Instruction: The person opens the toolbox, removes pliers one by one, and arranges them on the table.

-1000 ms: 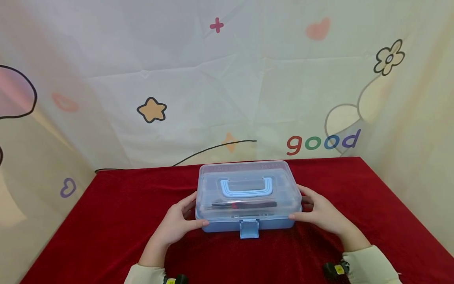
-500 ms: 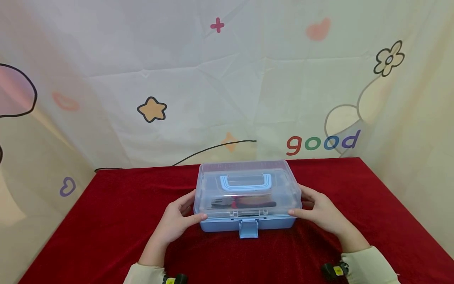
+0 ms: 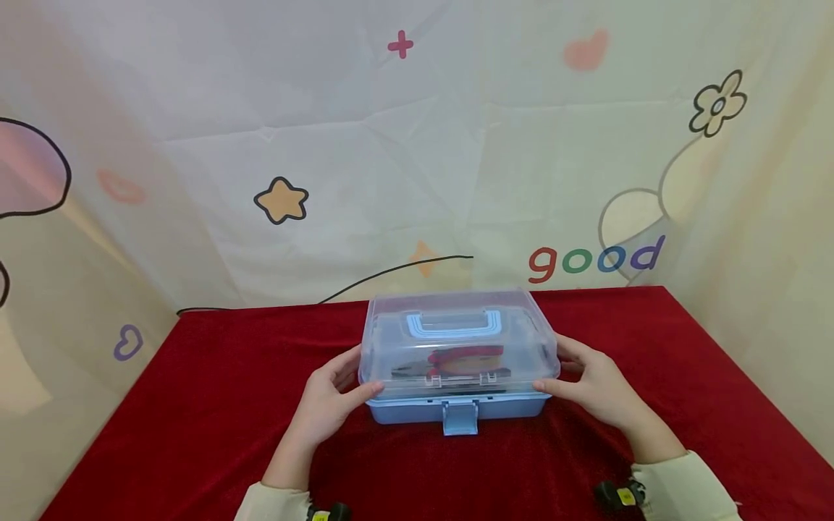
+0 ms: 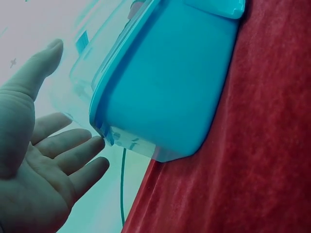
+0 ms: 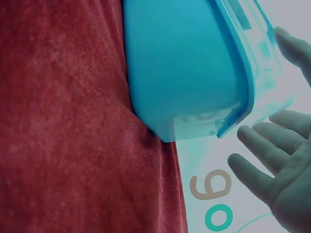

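Observation:
A toolbox with a blue base [image 3: 407, 414] and a clear lid [image 3: 391, 329] stands on the red cloth. The lid is tilted up at the front and has a light blue handle [image 3: 454, 331]. Through it show pliers [image 3: 465, 356] with red handles. My left hand [image 3: 324, 398] holds the lid's left side, thumb at the front corner and fingers along the side. On the opposite side, my right hand [image 3: 594, 383] holds the lid in the same way. The front latch [image 3: 460, 420] hangs down. Fingertips behind the lid are partly hidden in the head view.
Red cloth [image 3: 215, 434] covers the table. A pale printed curtain [image 3: 326, 145] hangs behind and at both sides, and the toolbox stands near the table's far edge. A black strap device [image 3: 619, 496] sits on each wrist.
The lid's front edge has risen off the base, both hands going up slightly with it. Its handle has tipped back, and the pliers inside have come into clearer view.

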Demonstrator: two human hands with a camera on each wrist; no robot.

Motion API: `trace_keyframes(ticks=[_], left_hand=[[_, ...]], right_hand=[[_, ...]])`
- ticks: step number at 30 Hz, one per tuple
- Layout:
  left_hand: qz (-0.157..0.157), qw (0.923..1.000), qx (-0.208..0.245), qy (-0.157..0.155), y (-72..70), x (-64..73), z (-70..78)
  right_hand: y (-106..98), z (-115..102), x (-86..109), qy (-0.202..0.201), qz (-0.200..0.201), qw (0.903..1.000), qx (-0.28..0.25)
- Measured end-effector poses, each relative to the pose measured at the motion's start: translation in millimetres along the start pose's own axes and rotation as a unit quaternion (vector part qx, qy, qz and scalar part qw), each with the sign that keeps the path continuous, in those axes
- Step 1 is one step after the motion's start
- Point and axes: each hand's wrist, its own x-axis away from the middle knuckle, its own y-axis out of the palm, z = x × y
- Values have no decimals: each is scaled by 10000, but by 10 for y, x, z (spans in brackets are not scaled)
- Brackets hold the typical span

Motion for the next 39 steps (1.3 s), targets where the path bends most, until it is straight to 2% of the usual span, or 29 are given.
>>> trace_keyframes(ticks=[9, 16, 19, 26, 30, 35, 39], left_hand=[[107, 9999, -131, -11, -2, 7, 35], [626, 9974, -326, 153, -12, 21, 66], [792, 9958, -327, 322, -2, 28, 78], [1088, 9910, -551, 548, 26, 33, 114], [1152, 9880, -718, 737, 47, 25, 130], [1214, 9857, -815, 834, 63, 18, 134], [1259, 9841, -905, 868, 48, -9, 164]], right_hand=[[4, -52, 22, 164, 616, 9975, 304], [37, -61, 17, 142, 1207, 9913, 505], [37, -80, 25, 159, 1207, 9913, 508], [-17, -111, 42, 207, 877, 9948, 476], [-22, -108, 37, 130, 1015, 9934, 520], [-10, -109, 16, 176, 1197, 9910, 581], [-17, -117, -35, 57, 1280, 9905, 505]])
